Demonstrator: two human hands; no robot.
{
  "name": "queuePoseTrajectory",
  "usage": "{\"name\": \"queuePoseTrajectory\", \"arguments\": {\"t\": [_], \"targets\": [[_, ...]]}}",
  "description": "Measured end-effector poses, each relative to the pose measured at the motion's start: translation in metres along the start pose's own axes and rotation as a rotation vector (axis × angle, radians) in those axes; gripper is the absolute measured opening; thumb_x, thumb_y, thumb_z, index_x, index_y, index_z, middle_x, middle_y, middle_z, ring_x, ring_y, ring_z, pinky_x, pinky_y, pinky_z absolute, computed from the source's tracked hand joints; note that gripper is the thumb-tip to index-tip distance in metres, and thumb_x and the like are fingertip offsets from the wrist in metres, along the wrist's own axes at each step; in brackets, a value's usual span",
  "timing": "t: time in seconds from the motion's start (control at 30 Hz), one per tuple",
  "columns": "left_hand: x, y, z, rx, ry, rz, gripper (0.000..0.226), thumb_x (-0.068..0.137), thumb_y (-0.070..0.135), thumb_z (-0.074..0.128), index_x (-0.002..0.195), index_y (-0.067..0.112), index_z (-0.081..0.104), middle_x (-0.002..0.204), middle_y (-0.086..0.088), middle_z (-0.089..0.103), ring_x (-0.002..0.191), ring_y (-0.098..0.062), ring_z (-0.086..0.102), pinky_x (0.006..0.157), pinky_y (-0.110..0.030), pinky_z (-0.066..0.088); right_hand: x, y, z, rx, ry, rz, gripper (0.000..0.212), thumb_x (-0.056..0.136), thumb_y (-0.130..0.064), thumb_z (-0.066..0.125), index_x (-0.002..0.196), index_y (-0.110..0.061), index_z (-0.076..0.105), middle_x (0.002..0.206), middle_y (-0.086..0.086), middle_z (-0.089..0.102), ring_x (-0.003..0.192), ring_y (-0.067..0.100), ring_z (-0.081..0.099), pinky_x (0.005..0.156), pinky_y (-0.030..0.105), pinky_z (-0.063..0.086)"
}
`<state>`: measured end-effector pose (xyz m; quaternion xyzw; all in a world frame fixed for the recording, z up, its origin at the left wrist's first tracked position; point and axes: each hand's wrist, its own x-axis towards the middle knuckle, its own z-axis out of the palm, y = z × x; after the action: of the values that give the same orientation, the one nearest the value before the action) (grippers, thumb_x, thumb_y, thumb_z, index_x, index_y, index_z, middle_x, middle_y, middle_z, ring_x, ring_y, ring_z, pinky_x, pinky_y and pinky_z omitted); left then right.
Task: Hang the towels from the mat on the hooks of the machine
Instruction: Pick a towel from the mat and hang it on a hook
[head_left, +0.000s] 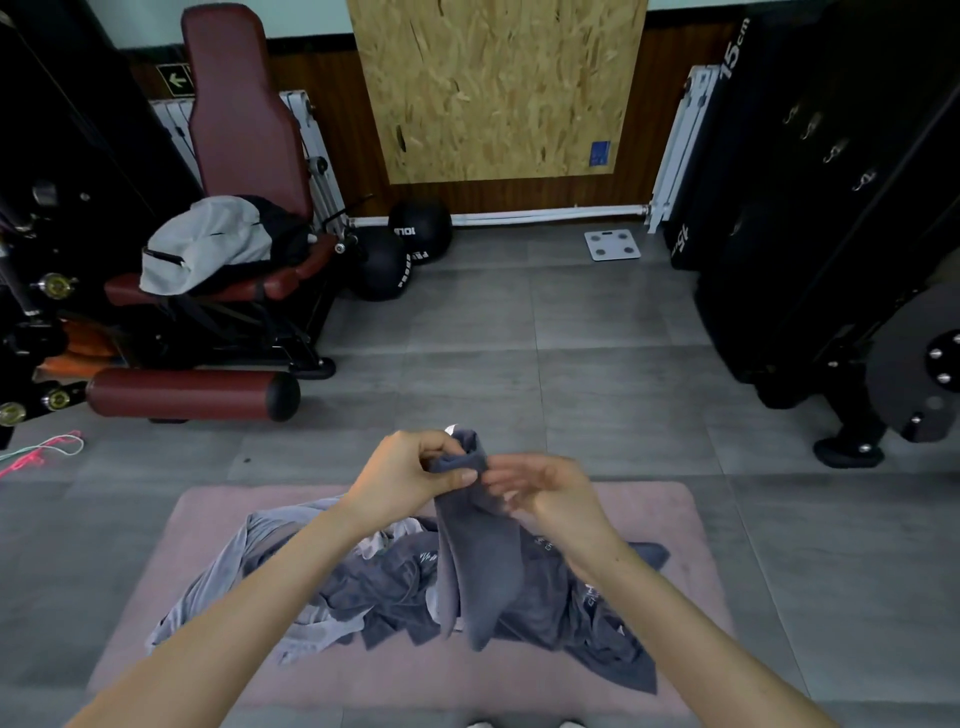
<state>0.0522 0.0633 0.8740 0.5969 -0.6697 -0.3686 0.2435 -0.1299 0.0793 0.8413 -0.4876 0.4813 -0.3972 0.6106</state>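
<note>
One towel lifted, the rest heaped on the mat

The left hand (410, 475) grips the bunched top of one dark grey towel (483, 566), which hangs down over the heap. The right hand (550, 493) is just beside that top edge, its fingers blurred; whether it pinches the cloth cannot be told. Below, on one pink mat (670, 512), lies a tangled pile of towels (384, 587), dark grey and light grey, too knotted to count. At the right stands the black machine (831, 234) with four metal hooks (836, 150) in a sloping row. Two black medicine balls (421, 228) and one white scale (612, 244) sit by the far wall
</note>
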Motion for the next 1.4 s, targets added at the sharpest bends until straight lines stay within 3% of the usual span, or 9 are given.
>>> {"name": "queuePoseTrajectory", "arguments": {"t": [0.1, 0.2, 0.47, 0.6, 0.8, 0.97, 1.07, 1.27, 1.4], "targets": [[-0.002, 0.012, -0.019, 0.097, -0.090, 0.089, 0.017, 0.070, 0.026, 0.078, 0.064, 0.033, 0.064, 0.072, 0.010, 0.066, 0.064, -0.001, 0.054, 0.063, -0.019, 0.041, 0.015, -0.009, -0.036, -0.565, 0.206, -0.262, 0.063, 0.065, 0.021, 0.046, 0.106, -0.022, 0.065, 0.098, -0.011, 0.064, 0.085, -0.008, 0.052, 0.079, 0.009, 0.037], [-0.005, 0.022, -0.036, 0.150, -0.135, 0.143, 0.026, 0.072, 0.018, 0.080, 0.065, 0.039, 0.066, 0.074, 0.015, 0.069, 0.066, -0.003, 0.061, 0.067, -0.024, 0.049, 0.035, -0.024, -0.052, -1.002, 0.083, -0.368, 0.068, 0.062, 0.005, 0.057, 0.118, -0.032, 0.061, 0.131, -0.004, 0.049, 0.115, 0.015, 0.041, 0.091, 0.026, 0.027], [-0.009, 0.048, -0.075, 0.236, -0.060, 0.249, 0.010, 0.074, 0.018, 0.078, 0.076, 0.024, 0.071, 0.075, 0.008, 0.070, 0.074, -0.014, 0.065, 0.072, -0.036, 0.049, 0.082, -0.033, -0.058, -1.348, -0.244, -0.329, 0.035, 0.071, -0.037, 0.073, 0.105, -0.032, 0.066, 0.149, -0.003, 0.032, 0.138, 0.017, 0.021, 0.105, 0.033, 0.012], [-0.012, 0.045, -0.097, 0.271, 0.008, 0.245, 0.013, 0.074, 0.014, 0.078, 0.074, 0.024, 0.069, 0.079, 0.012, 0.068, 0.073, -0.002, 0.062, 0.068, -0.022, 0.047, 0.071, -0.038, -0.073, -1.217, -0.247, -0.361, 0.035, 0.071, -0.043, 0.076, 0.096, -0.018, 0.071, 0.133, -0.002, 0.052, 0.130, 0.016, 0.036, 0.103, 0.027, 0.022], [-0.014, 0.021, -0.117, 0.486, 0.108, 0.234, 0.027, 0.074, 0.011, 0.077, 0.078, 0.022, 0.053, 0.066, 0.002, 0.060, 0.065, -0.020, 0.051, 0.058, -0.018, 0.037, 0.036, -0.099, -0.073, -0.990, -0.115, -0.392, 0.020, 0.067, -0.026, 0.082, 0.071, -0.018, 0.064, 0.075, -0.002, 0.064, 0.077, 0.018, 0.059, 0.074, 0.032, 0.044], [-0.009, 0.016, -0.117, 0.358, 0.168, 0.118, 0.038, 0.071, 0.009, 0.079, 0.101, 0.012, 0.057, 0.078, 0.003, 0.068, 0.066, -0.010, 0.059, 0.066, -0.012, 0.042, 0.011, -0.131, -0.063, -0.861, -0.056, -0.355, 0.050, 0.063, -0.023, 0.085, 0.101, -0.033, 0.054, 0.077, -0.006, 0.058, 0.069, 0.010, 0.053, 0.067, 0.022, 0.042], [-0.001, 0.011, -0.115, 0.345, 0.075, 0.115, 0.021, 0.069, 0.008, 0.080, 0.086, 0.017, 0.070, 0.072, 0.008, 0.068, 0.069, -0.005, 0.061, 0.070, -0.019, 0.047, 0.009, -0.140, -0.069, -0.922, -0.094, -0.245, 0.029, 0.061, -0.023, 0.086, 0.084, -0.022, 0.069, 0.075, -0.003, 0.067, 0.065, 0.012, 0.056, 0.062, 0.026, 0.045], [0.012, 0.016, -0.097, -0.322, -0.208, 0.105, 0.013, 0.069, 0.018, 0.072, 0.074, 0.025, 0.062, 0.072, 0.007, 0.059, 0.070, -0.003, 0.052, 0.066, -0.016, 0.042, -0.008, -0.134, -0.094, -0.480, -0.070, -0.126, 0.028, 0.057, -0.021, 0.085, 0.054, -0.018, 0.057, 0.077, 0.001, 0.067, 0.064, 0.006, 0.057, 0.061, 0.019, 0.041], [0.027, 0.022, -0.083, -0.487, -0.255, 0.091, 0.051, 0.051, 0.054, 0.083, 0.085, 0.021, 0.062, 0.078, 0.005, 0.060, 0.072, -0.002, 0.055, 0.064, -0.013, 0.046, -0.017, -0.130, -0.104, -0.361, 0.055, -0.172, 0.032, 0.076, -0.015, 0.074, 0.063, -0.015, 0.045, 0.053, -0.015, 0.050, 0.050, -0.002, 0.044, 0.048, 0.012, 0.032]]}}
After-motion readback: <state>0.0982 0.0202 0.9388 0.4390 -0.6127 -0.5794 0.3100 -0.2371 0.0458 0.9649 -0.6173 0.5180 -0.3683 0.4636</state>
